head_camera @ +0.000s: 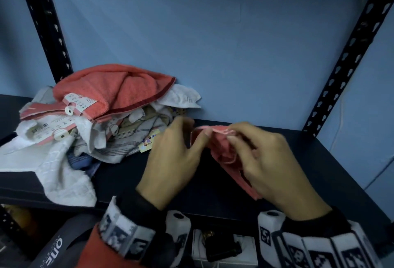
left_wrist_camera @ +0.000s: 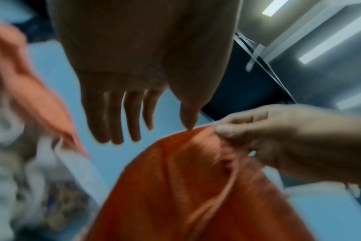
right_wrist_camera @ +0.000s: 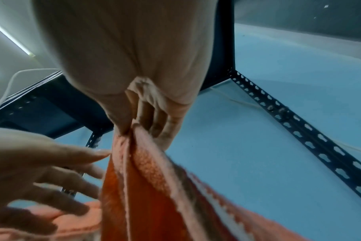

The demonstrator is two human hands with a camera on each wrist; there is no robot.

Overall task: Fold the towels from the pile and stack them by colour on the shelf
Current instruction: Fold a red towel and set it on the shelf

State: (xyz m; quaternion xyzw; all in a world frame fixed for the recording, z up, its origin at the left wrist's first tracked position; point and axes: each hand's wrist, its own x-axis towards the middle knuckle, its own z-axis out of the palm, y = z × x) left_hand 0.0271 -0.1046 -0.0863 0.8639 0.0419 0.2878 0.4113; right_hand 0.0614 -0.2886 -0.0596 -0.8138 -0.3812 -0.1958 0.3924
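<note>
Head view, bottom edge: both wrists carried bands of black-and-white marker blocks; a red sleeve [head_camera: 93, 246] showed at lower left; below the shelf front, a dark bag [head_camera: 53, 248] with white lettering at bottom left and a white box [head_camera: 223, 250] with a black object on it at bottom centre.

Centre of frame: right hand [head_camera: 270, 161] pinched the top edge of a coral towel [head_camera: 223, 150] between thumb and forefinger, remaining fingers curled behind the cloth (right wrist view confirmed the pinch at the hem [right_wrist_camera: 130, 137]); left hand [head_camera: 174, 157] was just left of it, fingers spread and fairly straight; thumb tip touched the towel's edge beside the right hand's pinch (left wrist view, [left_wrist_camera: 189, 125]); whether the left forefinger also gripped the cloth could not be told, blurred. Towel hung from the pinch down toward lower right, bunched, above the dark shelf [head_camera: 128, 174]; whether its lower end touched the board could not be told.

Left of centre, farther back: pile of towels [head_camera: 96, 122] on the shelf, unfolded; a large coral one on top with card tags, white ones spilling over the front edge at lower left, grey striped and blue ones beneath.

Farthest: blue wall [head_camera: 213, 44]; black perforated uprights at upper left [head_camera: 45, 27] and upper right [head_camera: 349, 54].
</note>
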